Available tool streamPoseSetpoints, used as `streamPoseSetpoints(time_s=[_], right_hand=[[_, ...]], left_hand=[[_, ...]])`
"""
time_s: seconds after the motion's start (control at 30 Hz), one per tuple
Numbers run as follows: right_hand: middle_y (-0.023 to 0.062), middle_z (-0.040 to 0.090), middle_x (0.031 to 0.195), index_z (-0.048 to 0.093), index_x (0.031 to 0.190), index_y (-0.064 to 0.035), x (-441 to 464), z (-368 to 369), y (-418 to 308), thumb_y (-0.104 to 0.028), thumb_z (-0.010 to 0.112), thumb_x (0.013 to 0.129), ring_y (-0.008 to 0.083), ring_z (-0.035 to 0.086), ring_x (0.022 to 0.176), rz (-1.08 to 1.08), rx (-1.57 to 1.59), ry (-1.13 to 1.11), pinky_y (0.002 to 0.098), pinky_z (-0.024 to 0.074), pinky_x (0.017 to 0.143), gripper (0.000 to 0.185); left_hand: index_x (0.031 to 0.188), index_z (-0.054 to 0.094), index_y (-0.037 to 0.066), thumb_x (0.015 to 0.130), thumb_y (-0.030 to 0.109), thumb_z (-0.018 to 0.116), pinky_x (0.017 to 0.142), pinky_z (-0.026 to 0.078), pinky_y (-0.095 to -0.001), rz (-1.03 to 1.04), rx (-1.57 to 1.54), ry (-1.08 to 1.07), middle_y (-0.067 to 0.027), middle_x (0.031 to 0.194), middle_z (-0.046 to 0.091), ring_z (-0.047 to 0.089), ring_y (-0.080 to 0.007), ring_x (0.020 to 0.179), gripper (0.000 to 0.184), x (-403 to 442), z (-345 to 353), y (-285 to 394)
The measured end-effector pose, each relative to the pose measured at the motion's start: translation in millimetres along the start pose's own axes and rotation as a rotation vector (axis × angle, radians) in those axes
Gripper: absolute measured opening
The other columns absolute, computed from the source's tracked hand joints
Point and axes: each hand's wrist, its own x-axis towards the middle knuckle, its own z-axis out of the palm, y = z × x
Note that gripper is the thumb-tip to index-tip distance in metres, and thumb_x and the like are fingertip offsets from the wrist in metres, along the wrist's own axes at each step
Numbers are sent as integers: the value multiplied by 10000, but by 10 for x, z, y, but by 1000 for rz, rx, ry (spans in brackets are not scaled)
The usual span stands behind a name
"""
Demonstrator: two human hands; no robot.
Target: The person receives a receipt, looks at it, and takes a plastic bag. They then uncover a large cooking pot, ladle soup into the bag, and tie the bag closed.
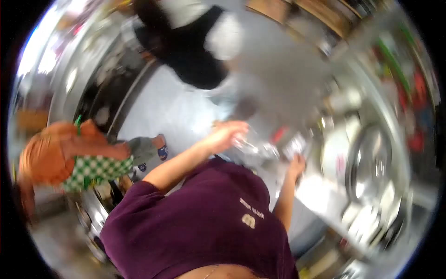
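My left hand is out in front of my purple shirt, its fingers closed on clear, shiny plastic that looks like a thin bag or film. That plastic stretches across toward my right hand, which is lower and beside the metal counter. A whitish, blurred packet-like shape shows just above the right fingers, with a red patch next to it. Those right fingers look curled, but motion blur hides exactly what they grip.
On the right-hand counter are a large pale pot, a round metal lid or pan and white utensils. A person in orange with a green checked apron stands left. Another person in a black apron is ahead.
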Motion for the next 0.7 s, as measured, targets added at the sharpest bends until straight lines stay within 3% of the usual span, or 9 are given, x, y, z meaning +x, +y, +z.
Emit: streamPoseSetpoints(time_s=[0.03, 0.07, 0.17, 0.23, 0.53, 0.63, 0.7], right_hand=[[95, 609, 772, 587, 826, 44, 113, 31, 220, -129, 633, 765, 175, 549, 688, -35, 51, -56, 305, 457, 661, 189], [89, 601, 755, 576, 795, 50, 208, 28, 411, -98, 622, 753, 170, 538, 675, -71, -127, -54, 307, 451, 644, 161], [83, 559, 727, 546, 761, 61, 212, 144, 535, -59, 548, 729, 165, 494, 650, -86, 64, 2, 301, 411, 604, 125], [103, 585, 805, 537, 843, 63, 166, 173, 412, 5, 545, 741, 168, 534, 703, 41, 46, -48, 286, 437, 675, 118], [96, 585, 886, 460, 1064, 38, -69, 849, -127, 63, 493, 784, 151, 573, 795, -19, 85, -632, 268, 468, 710, 283], [73, 567, 868, 447, 1121, 31, -149, 1325, -395, 67, 486, 782, 136, 559, 802, -13, 144, -740, 259, 462, 718, 343], [55, 553, 836, 436, 1154, 28, -171, 1650, -547, 71, 485, 777, 128, 552, 785, 5, 128, -787, 252, 455, 725, 382]], left_hand=[[857, 541, 92, 851, 182, 527, 544, 375, -216, 41, -32, -66, 55, 649, 473, 443, -58, 569, 91, 12, -89, 19], [833, 539, 89, 856, 186, 524, 540, 365, -214, 81, -47, -56, 56, 643, 468, 437, -57, 568, 101, -18, -148, 58], [798, 540, 84, 862, 200, 523, 530, 341, -212, 159, -100, 1, 55, 634, 460, 421, -58, 563, 133, -123, -279, 192], [794, 542, 85, 863, 214, 525, 527, 330, -213, 220, -120, 53, 53, 631, 458, 411, -60, 559, 148, -166, -427, 319], [768, 525, 114, 840, 255, 546, 498, 317, -233, 533, -386, 336, 59, 602, 432, 404, -69, 535, 159, -838, -1255, 109], [727, 500, 124, 843, 254, 536, 481, 287, -228, 662, -470, 271, 65, 564, 383, 362, -65, 502, 178, -985, -1671, 153], [703, 476, 135, 847, 250, 527, 470, 265, -224, 696, -526, 478, 70, 531, 335, 328, -62, 476, 191, -1077, -1759, 321]])
